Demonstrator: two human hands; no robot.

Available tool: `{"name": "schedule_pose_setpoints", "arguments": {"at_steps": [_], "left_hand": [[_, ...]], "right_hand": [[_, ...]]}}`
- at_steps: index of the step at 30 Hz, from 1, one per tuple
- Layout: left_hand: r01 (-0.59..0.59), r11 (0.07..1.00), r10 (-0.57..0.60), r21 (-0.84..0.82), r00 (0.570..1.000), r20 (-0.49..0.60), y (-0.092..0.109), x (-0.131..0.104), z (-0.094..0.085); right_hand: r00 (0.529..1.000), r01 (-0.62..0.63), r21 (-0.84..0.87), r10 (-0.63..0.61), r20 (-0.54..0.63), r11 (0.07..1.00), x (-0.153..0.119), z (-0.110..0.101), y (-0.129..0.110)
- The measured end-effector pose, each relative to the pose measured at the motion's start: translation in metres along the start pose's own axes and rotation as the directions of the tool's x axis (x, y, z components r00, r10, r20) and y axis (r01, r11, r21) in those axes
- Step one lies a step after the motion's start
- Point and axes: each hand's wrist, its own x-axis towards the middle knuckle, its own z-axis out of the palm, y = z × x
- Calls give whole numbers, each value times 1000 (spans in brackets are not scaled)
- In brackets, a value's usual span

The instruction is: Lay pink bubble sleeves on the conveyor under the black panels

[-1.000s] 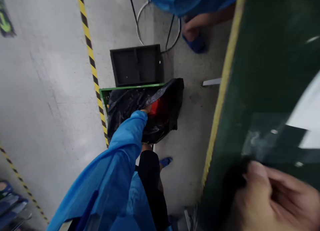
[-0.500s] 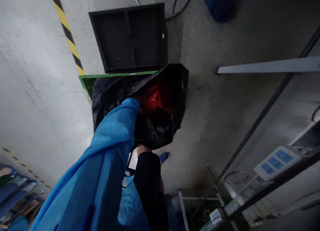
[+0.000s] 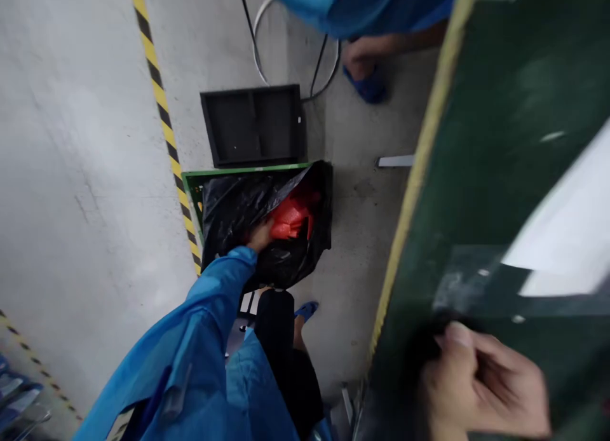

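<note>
The left hand (image 3: 260,236), at the end of a loose blue sleeve (image 3: 190,320), was down in the mouth of a crinkled black plastic bag (image 3: 222,206), its fingers up against a glossy red bundle (image 3: 288,218), perhaps of plastic. Because the fingertips were lost against the red surface, it could not be told whether they gripped it or only touched it. The bundle lay inside the bag, towards the side nearer the table. The bag's mouth gaped upwards, which presumably let the arm go straight in, and its folds sat within a green-rimmed plastic crate (image 3: 248,169), whose walls probably kept the limp bag from slumping. The crate stood before the person's knee, a place that seemed chosen to be within a sideways reach of the seat. A shallow black rectangular tray (image 3: 276,120) with a dividing bar lay just beyond the crate. The right hand (image 3: 481,384) was over the dark-green, yellow-edged table (image 3: 457,155), its thumb and fingers curled in; whether anything was pinched there could not be told. White paper sheets (image 3: 562,225) lay near it on the table, perhaps kept to that side so that they were close at hand.
</note>
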Motion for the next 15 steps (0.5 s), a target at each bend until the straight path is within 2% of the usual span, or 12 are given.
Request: {"name": "schedule_pose_setpoints", "arguments": {"at_steps": [2, 4, 8, 12, 15], "left_hand": [[-35, 998, 37, 48, 998, -59, 15, -33, -26], [-77, 994, 87, 80, 988, -128, 32, -66, -53], [-143, 987, 158, 76, 955, -250, 63, -131, -101], [-160, 987, 161, 33, 917, -366, 86, -192, -147], [-201, 976, 132, -88, 860, -493, 98, -237, -188]], "right_hand": [[991, 47, 23, -43, -124, 999, 2, 12, -1], [987, 74, 14, -72, -145, 997, 4, 19, -1], [994, 106, -16, -107, -36, 994, 7, 20, -1], [992, 92, -48, -87, 90, 995, 11, 17, -5], [980, 75, -12, -71, 184, 997, 12, 10, -13]]}}
